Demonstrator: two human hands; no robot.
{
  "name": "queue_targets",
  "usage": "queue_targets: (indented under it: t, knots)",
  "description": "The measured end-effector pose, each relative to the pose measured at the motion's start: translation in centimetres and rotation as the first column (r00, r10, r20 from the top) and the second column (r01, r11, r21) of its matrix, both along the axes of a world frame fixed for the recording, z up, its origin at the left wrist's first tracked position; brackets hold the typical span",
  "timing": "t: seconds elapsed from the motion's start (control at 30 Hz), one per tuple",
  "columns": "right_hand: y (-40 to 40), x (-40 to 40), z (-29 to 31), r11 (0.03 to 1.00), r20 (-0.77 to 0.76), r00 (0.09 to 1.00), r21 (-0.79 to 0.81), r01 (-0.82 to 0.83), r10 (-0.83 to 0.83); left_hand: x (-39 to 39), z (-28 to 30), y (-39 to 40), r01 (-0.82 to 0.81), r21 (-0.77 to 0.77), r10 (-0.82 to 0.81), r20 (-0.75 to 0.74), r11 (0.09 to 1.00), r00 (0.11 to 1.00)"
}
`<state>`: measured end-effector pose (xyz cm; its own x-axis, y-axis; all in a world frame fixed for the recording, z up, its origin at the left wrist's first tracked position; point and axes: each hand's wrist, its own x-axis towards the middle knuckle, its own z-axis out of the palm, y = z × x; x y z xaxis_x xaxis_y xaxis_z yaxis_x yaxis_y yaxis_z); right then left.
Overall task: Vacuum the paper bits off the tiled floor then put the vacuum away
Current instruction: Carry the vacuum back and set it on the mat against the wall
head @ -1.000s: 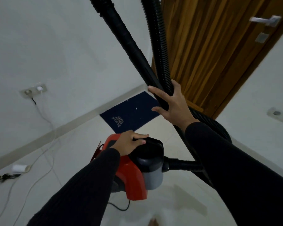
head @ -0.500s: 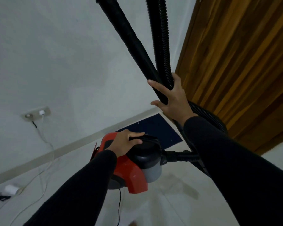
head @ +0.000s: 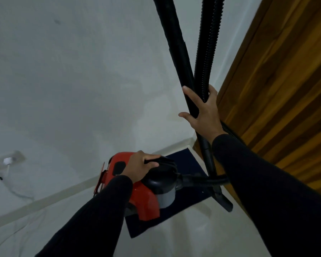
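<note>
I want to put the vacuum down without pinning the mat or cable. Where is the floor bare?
Bare tile lies in front of the navy mat, between both sleeves. Left, white cables trail from the wall socket along the skirting. Right is crowded: wand, hose, wooden door.

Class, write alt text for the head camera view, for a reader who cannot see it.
A person's left hand grips the handle of a red vacuum, while the right hand clasps its rigid tube and ribbed hose together. A white wall, wooden door and dark mat lie ahead.
</note>
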<state>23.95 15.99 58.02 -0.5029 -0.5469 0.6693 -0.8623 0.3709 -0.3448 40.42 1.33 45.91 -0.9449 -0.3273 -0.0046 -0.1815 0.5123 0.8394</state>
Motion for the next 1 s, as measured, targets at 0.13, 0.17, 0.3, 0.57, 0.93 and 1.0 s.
queue_targets:
  t: [0.13, 0.17, 0.3, 0.57, 0.93, 1.0]
  knots:
    - [-2.3, -8.6, -2.5, 0.999, 0.007, 1.0, -0.026, 0.027, -0.027, -7.5, -2.9, -1.6, -0.056, -0.009, 0.056, -0.026, 0.998, 0.998]
    - [-2.8, -10.8, -3.4, 0.999, 0.002, 1.0, -0.042, 0.03, -0.03, -9.4, -3.9, -1.8, -0.072, -0.013, 0.072, -0.029, 0.997, 0.997]
    - [-4.4, -19.2, -7.5, 0.997, 0.003, 1.0, -0.072, -0.002, 0.002, -17.4, -8.5, -2.1, -0.118, -0.008, 0.118, -0.042, 0.993, 0.992]
    - [-6.8, -30.8, -19.8, 0.998, -0.073, 0.996, -0.015, -0.058, 0.057, -29.6, -20.9, -1.8, -0.194, -0.013, 0.191, -0.124, 0.981, 0.974]
    - [-9.1, -33.6, -35.1, 0.989, -0.2, 0.974, -0.074, -0.126, 0.109, -34.6, -39.9, -2.0, -0.341, 0.007, 0.336, -0.194, 0.94, 0.922]
    - [-9.4, -33.1, -37.5, 0.986, -0.22, 0.967, -0.075, -0.149, 0.129, -34.3, -42.5, -2.1, -0.366, 0.014, 0.36, -0.209, 0.931, 0.909]
